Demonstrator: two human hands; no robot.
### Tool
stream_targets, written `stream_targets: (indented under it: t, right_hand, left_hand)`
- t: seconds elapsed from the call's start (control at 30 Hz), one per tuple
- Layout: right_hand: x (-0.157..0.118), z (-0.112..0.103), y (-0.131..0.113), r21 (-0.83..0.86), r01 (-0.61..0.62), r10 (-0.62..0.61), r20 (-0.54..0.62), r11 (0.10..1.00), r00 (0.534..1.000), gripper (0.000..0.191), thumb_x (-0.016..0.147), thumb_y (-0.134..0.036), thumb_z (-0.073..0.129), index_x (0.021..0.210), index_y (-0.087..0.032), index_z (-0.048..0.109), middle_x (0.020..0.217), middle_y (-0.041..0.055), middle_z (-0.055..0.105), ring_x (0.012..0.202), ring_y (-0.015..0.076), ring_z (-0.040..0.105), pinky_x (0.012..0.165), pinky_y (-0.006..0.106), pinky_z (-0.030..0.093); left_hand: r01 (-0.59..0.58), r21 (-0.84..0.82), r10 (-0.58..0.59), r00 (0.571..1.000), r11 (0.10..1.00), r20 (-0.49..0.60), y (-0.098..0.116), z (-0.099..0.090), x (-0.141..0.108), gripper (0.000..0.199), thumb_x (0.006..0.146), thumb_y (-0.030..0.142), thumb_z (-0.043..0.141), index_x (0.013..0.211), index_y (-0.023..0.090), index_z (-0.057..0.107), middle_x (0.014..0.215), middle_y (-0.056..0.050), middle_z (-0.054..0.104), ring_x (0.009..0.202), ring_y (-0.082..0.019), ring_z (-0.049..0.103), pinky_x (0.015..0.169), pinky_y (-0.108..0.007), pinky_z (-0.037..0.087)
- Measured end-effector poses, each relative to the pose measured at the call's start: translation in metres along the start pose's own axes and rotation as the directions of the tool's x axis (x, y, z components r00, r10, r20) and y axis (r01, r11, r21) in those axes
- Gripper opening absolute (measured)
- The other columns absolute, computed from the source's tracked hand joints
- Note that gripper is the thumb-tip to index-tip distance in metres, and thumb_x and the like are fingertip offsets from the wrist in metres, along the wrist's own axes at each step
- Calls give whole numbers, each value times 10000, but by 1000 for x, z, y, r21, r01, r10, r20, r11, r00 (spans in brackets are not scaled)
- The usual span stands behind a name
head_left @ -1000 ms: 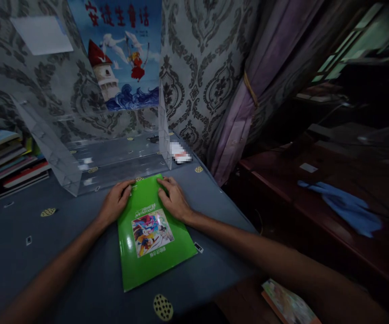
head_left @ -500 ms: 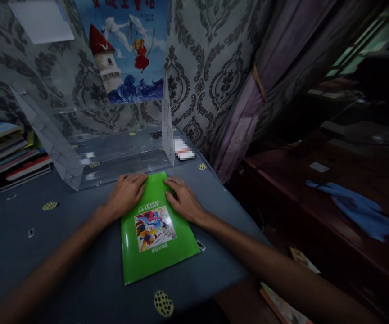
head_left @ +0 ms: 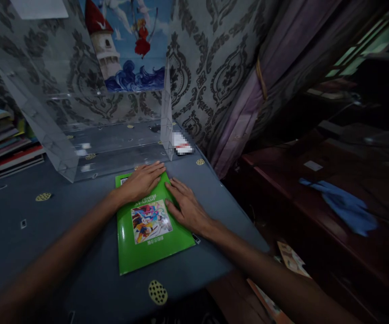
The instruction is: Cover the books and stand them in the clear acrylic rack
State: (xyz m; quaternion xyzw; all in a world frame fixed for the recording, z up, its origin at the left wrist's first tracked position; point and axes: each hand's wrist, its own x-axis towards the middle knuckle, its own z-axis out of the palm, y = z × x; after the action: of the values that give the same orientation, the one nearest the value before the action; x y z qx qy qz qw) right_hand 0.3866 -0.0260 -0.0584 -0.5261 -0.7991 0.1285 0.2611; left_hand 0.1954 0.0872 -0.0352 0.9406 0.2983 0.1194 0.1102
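Observation:
A green book [head_left: 137, 254] with a colourful picture on its cover lies closed and flat on the dark cloth-covered table [head_left: 89, 252], its print upside down to me. Across the book's far end rests my left hand [head_left: 143, 182], palm down with fingers extended to the right. My right hand [head_left: 189, 207] lies on the right edge of the cover, fingers stretched out and pointing away from me. Neither hand grips the book. Part of the cover lettering is hidden under my left hand.
Behind the book stands a clear acrylic rack [head_left: 59, 153], with a castle poster [head_left: 133, 49] at its back. A stack of books [head_left: 5, 141] sits at left. Right of the rack lies a blurred white item [head_left: 183, 144]. A blue cloth [head_left: 345, 207] lies on dark red furniture.
My left hand has slid right, from the book's left edge onto its far end, uncovering the far left corner. My right hand stays along the right edge. The view has tilted slightly down.

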Motion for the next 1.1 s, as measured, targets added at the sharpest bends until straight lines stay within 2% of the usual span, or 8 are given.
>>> stream_targets:
  t: [0.2, 0.4, 0.5, 0.63, 1.0, 1.1]
  right_hand:
    - [-4, -4, -4, -11, 9, -8, 40, 1000, 999, 592, 960, -332, 465, 1439, 16, 459, 1505, 280, 440, 1444, 366, 365, 1163, 569, 334]
    - [-5, -1, 1, 10, 22, -22, 3, 1000, 1000, 562, 967, -353, 474, 1470, -104, 452, 1518, 220, 453, 1449, 320, 371, 1154, 575, 347]
    - [-6, -1, 0, 4, 15, -15, 15, 1000, 1000, 566, 967, -356, 472, 1461, -82, 460, 1507, 227, 464, 1443, 323, 380, 1161, 559, 346]
    - [-6, -2, 0, 3, 26, -26, 2, 1000, 1000, 556, 963, -349, 480, 1468, -117, 460, 1495, 208, 485, 1428, 320, 402, 1154, 562, 352]
    - [-6, -3, -1, -25, 38, -38, -12, 999, 999, 538, 953, -333, 494, 1433, -92, 498, 1465, 220, 516, 1409, 313, 436, 1145, 542, 381]
    - [-8, -3, 0, -29, 40, -41, -30, 999, 999, 529, 941, -323, 509, 1414, -84, 521, 1451, 226, 529, 1394, 318, 456, 1130, 548, 398]
  left_hand:
    - [-70, 24, 70, 998, 997, -4, 0, 0, 0, 454, 1028, 317, 324, 1421, 186, 510, 1512, -81, 493, 1445, -205, 384, 1206, -440, 240]
    - [-76, 28, 75, 997, 997, 23, 5, -4, 0, 446, 1025, 317, 347, 1392, 151, 538, 1484, -103, 522, 1425, -221, 417, 1196, -443, 265]
    - [-109, 14, 108, 993, 994, 39, 10, -6, -4, 435, 1029, 312, 340, 1390, 177, 543, 1479, -75, 532, 1422, -201, 420, 1202, -430, 259]
    - [-119, 4, 119, 992, 993, 35, 13, -5, -6, 419, 1033, 314, 342, 1384, 222, 552, 1487, -45, 527, 1423, -191, 418, 1198, -422, 269]
    - [-178, -30, 177, 984, 984, -24, 15, -3, -12, 403, 1032, 301, 362, 1350, 203, 590, 1435, -73, 576, 1373, -203, 489, 1190, -438, 312]
    - [-185, -54, 183, 982, 981, -39, 15, -1, -13, 395, 1033, 319, 375, 1354, 229, 586, 1436, -61, 577, 1375, -203, 487, 1192, -446, 310]
